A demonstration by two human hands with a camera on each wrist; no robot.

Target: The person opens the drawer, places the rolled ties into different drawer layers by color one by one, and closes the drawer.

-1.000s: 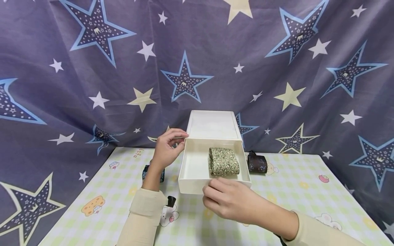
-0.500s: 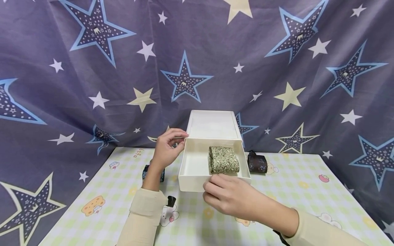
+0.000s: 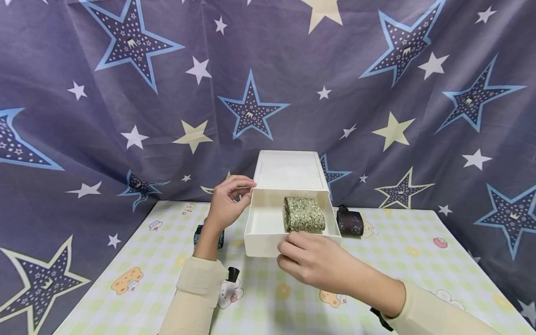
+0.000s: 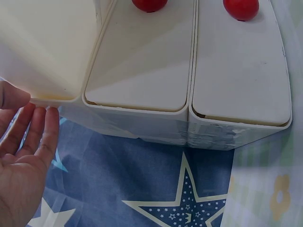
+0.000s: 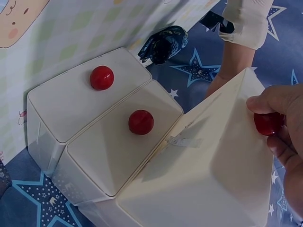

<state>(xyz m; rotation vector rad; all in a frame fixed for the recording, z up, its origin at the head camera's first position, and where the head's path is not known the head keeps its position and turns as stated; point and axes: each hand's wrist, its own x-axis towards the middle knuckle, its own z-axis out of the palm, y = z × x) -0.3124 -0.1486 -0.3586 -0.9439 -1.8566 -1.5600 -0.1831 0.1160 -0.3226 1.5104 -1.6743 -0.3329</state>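
Observation:
A white cabinet (image 3: 289, 170) stands at the table's far edge with its top drawer (image 3: 268, 245) pulled out. A rolled green patterned cloth (image 3: 303, 215) lies in the drawer. My left hand (image 3: 243, 185) holds the cabinet's top left front corner, thumb and fingers on the edge; the left wrist view shows that left hand (image 4: 28, 142) beside the white wall. My right hand (image 3: 295, 243) pinches the drawer's red knob (image 5: 266, 124) at the drawer front. Two lower drawers are shut, each with a red knob (image 5: 140, 121).
A dark rolled cloth (image 3: 349, 221) lies on the checked tablecloth right of the cabinet. A blue rolled cloth (image 3: 197, 235) sits behind my left wrist, also seen as a dark blue roll (image 5: 163, 42). A star-printed curtain (image 3: 125, 116) hangs behind the table.
The drawer has slid back a little into the cabinet, with my right hand moving away from me on its knob. My left hand has stayed on the corner.

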